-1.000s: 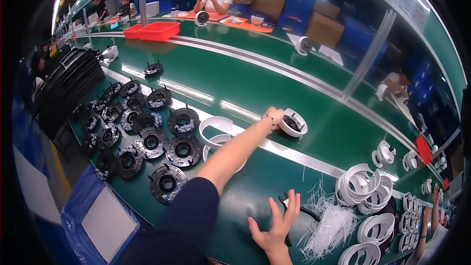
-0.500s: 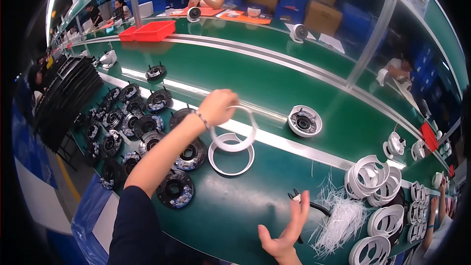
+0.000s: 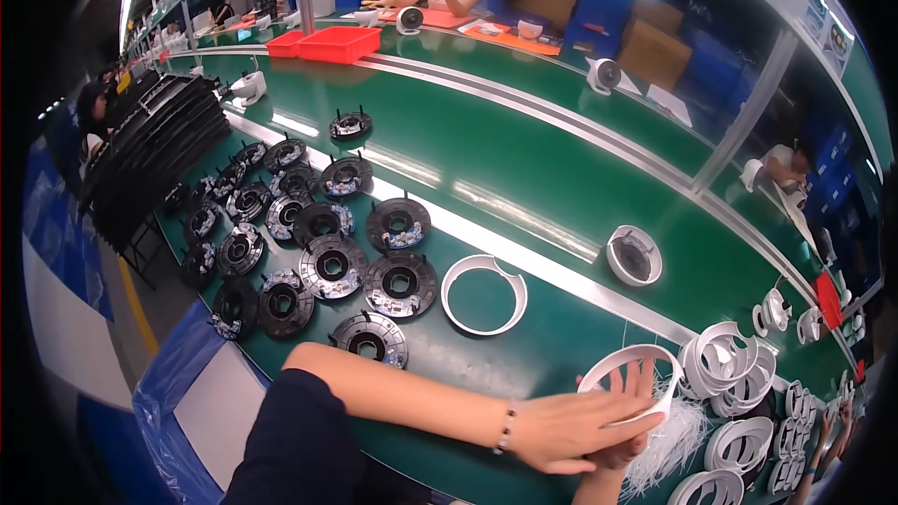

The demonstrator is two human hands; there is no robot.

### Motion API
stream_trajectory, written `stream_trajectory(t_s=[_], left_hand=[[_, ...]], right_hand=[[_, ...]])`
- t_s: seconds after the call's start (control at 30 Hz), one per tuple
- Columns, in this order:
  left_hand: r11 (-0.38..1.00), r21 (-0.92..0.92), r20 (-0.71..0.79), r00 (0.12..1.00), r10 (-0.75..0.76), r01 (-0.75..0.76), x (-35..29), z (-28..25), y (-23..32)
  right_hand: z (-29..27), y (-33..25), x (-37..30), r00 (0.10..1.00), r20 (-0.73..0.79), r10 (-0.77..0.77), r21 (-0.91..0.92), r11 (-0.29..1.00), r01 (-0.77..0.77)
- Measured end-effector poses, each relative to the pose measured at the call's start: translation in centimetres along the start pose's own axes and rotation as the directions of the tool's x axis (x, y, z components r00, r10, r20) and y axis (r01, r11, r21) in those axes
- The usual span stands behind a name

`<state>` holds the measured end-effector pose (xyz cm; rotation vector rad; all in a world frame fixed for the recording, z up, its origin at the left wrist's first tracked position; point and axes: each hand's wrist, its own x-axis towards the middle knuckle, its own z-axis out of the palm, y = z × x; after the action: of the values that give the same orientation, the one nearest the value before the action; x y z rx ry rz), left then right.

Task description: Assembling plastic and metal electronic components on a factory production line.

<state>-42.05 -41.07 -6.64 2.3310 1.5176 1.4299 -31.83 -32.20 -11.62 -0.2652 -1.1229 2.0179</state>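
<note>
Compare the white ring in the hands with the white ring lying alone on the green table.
The held white ring is lifted and tilted between the left hand and right hand; the lone white ring lies flat, untouched. The held one sits by the white ring pile; the lone one lies beside the black discs. Both are thin white hoops.

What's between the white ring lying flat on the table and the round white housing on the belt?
Only a silver rail and green surface, seen in the head view, between ring and housing.
</note>
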Motion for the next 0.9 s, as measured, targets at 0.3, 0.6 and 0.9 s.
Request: stream_trajectory(t_s=[0.3, 0.6, 0.9], left_hand=[[-0.004, 0.682, -0.326, 0.299, -0.897, 0.731, -13.3, -24.5, -18.4], [0.297, 0.524, -0.452, 0.556, -0.697, 0.798, -13.2, -22.3, -19.6], [0.760, -0.451, -0.569, 0.505, -0.649, 0.468, -5.8, -11.4, -5.0]], right_hand=[[0.9, -0.6, 0.2, 0.995, 0.090, 0.048, -0.034, 0.998, -0.045], [-4.4, 0.2, -0.3, 0.981, 0.143, 0.129, 0.206, 0.966, -0.157], [1.1, -0.6, -0.8, 0.943, 0.238, 0.234, -0.450, 0.887, -0.107]])
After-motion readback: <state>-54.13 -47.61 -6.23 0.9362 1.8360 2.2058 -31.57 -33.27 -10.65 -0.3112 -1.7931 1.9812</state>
